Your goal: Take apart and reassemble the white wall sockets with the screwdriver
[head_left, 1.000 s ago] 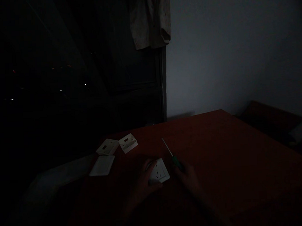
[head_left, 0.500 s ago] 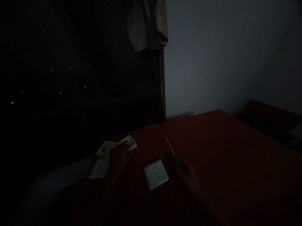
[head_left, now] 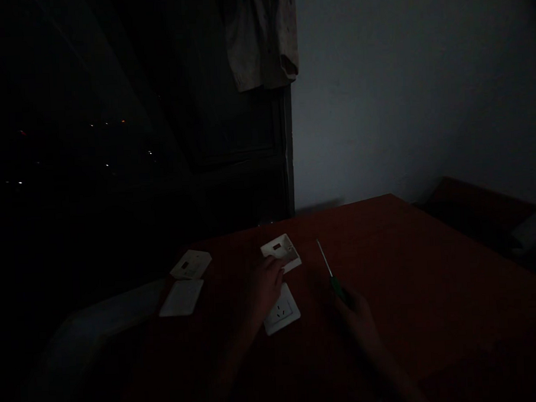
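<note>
Box (head_left: pixel 288 251) of white colour is near the middle of the frame, a little below centre, just beyond the socket (head_left: pixel 279 313). The step in hand, as I judge it, is handling this box with the left hand (head_left: pixel 265 287), whose fingers hold it narrowly at its near side. The light is poor, so I cannot tell whether the box rests fully on the tabletop (head_left: pixel 394 249). Its hollow side faces up, with a dark slot in the base and low walls around. To move it well, I think, calls for a firm hold on the wall and a level path, without pushing the socket, which lies face up, partly under the left hand. The right hand (head_left: pixel 359 318) is closed around the green handle of the screwdriver (head_left: pixel 338 289), its tip pointing to the top of the frame, apart from the box. At lower left are another box (head_left: pixel 193 265) and a plate (head_left: pixel 181 298).
</note>
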Motion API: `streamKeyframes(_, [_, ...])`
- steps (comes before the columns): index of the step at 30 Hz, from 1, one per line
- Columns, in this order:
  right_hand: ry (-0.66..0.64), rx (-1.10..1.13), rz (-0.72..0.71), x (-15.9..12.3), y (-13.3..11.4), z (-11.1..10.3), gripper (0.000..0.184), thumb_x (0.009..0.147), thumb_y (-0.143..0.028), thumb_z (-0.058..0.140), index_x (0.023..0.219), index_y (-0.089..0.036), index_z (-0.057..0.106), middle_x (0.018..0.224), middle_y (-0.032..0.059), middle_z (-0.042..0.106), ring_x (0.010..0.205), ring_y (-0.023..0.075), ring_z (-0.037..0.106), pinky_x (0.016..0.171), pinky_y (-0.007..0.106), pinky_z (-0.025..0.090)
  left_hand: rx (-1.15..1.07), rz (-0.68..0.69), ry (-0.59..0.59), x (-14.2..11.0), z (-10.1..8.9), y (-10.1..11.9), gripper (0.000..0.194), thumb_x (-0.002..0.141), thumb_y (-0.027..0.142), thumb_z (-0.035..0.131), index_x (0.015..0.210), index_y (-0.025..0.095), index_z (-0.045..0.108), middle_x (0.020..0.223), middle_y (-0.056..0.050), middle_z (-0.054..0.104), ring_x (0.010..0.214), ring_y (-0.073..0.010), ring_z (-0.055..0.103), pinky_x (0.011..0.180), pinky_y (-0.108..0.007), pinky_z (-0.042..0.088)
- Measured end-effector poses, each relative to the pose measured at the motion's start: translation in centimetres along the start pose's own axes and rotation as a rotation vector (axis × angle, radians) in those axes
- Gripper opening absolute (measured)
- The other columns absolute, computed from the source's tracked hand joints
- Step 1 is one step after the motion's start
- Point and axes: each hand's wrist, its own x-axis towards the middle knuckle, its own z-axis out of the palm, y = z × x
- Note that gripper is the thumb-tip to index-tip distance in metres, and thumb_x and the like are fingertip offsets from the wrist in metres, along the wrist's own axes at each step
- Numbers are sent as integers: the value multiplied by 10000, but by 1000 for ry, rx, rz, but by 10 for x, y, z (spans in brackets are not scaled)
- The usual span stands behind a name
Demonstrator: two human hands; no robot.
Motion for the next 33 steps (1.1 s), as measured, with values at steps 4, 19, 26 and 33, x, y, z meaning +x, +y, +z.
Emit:
streamKeyframes(4, [29, -40, 48, -15, 1, -24, 495, 769, -513, 565, 1069, -129, 651, 1026, 107, 715, 926, 284, 653, 786, 339, 516, -1, 91, -59, -8, 10, 48, 252, 902, 144, 467, 1059, 255, 630, 1012, -25, 641, 954, -210, 585, 820, -325, 472])
streamKeyframes(19, [16, -246, 84, -44, 20, -59, 576, 748, -570, 554, 1113, -137, 661, 1138, 106, 698, 1016, 304, 649, 880, 356, 511, 71, 131, -168, -37, 50, 75, 255, 861, 99, 498, 1050, 218, 621, 1026, -53, 641, 960, -247, 588, 878, -409, 485])
streamKeyframes(26, [-144, -321, 15, -61, 11, -57, 554, 847, -541, 453, 1187, -140, 630, 1182, 109, 677, 1080, 292, 627, 957, 385, 477, -164, 10, -36, -61, 34, 28, 573, 844, 236, 579, 1377, 308, 380, 1432, -45, 412, 1292, -285, 394, 1079, -479, 340])
streamKeyframes(33, [-251, -396, -2, -86, 10, -53, 484, 877, -473, 453, 1270, -226, 590, 1311, 73, 593, 1191, 251, 565, 1017, 355, 440, -258, -63, -173, -74, 31, -20, 758, 712, 260, 703, 1399, 256, 382, 1528, -82, 284, 1400, -327, 251, 1140, -520, 258])
